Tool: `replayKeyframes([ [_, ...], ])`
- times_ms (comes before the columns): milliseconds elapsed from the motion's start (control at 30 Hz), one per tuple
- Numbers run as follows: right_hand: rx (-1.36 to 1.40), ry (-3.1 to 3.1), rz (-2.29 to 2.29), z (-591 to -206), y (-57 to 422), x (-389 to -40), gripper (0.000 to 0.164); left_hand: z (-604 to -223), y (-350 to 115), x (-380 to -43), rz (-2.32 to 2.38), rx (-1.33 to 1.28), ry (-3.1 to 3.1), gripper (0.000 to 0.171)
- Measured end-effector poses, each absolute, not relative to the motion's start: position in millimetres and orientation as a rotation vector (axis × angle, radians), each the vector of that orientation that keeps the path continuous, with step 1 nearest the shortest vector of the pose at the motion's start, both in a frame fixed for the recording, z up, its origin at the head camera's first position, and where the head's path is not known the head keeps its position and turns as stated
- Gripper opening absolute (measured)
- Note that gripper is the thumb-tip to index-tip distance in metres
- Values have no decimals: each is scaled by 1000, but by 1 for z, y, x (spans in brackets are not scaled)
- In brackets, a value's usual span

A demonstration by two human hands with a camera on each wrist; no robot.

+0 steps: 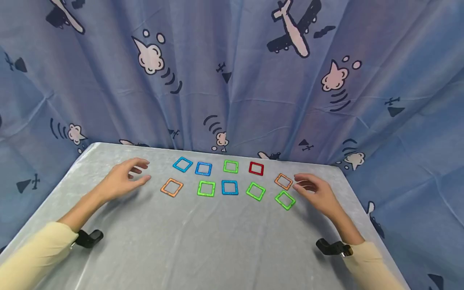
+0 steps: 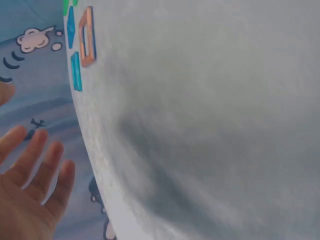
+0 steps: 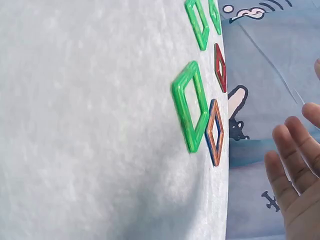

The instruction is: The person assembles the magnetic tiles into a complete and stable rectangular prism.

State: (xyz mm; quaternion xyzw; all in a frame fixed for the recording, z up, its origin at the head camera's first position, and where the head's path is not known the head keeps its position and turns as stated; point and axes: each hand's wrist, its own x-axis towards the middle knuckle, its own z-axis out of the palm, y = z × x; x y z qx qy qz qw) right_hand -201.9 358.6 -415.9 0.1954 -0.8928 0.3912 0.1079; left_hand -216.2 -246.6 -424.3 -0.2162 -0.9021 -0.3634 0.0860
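Note:
Several hollow square tiles lie flat on the table in two loose rows. My left hand (image 1: 125,179) hovers above the table, left of an orange tile (image 1: 167,193), with fingers loosely bent and nothing in them. On the other side, my right hand (image 1: 319,195) is held just right of another orange tile (image 1: 280,185) and a green tile (image 1: 281,204). Its fingers are relaxed and hold nothing; whether the fingertips touch the orange tile cannot be told in the head view. In the right wrist view the fingers appear apart from the green tile (image 3: 181,112).
Toward the back are a blue tile (image 1: 203,174), a green tile (image 1: 230,172) and a red tile (image 1: 255,173). Nearer the front row's middle lies a blue tile (image 1: 230,193) between green ones. A patterned blue curtain (image 1: 203,80) hangs behind the grey-covered table (image 1: 217,241).

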Motion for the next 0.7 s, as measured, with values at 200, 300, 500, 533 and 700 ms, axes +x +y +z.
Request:
replayKeyframes([
  [200, 571, -2588, 1283, -422, 356, -201, 31, -424, -231, -214, -1259, -672, -2660, 39],
  [300, 583, -2573, 1324, -424, 351, -202, 29, -426, -224, -212, -1310, -686, -2653, 38],
  [500, 639, -2550, 1372, -427, 334, -206, 29, -432, -209, -212, -1390, -717, -2609, 34],
  [533, 650, -2550, 1372, -428, 330, -206, 30, -433, -206, -213, -1401, -713, -2611, 34],
  [700, 721, -2546, 1356, -435, 315, -210, 32, -439, -195, -213, -1457, -710, -2620, 35],
])
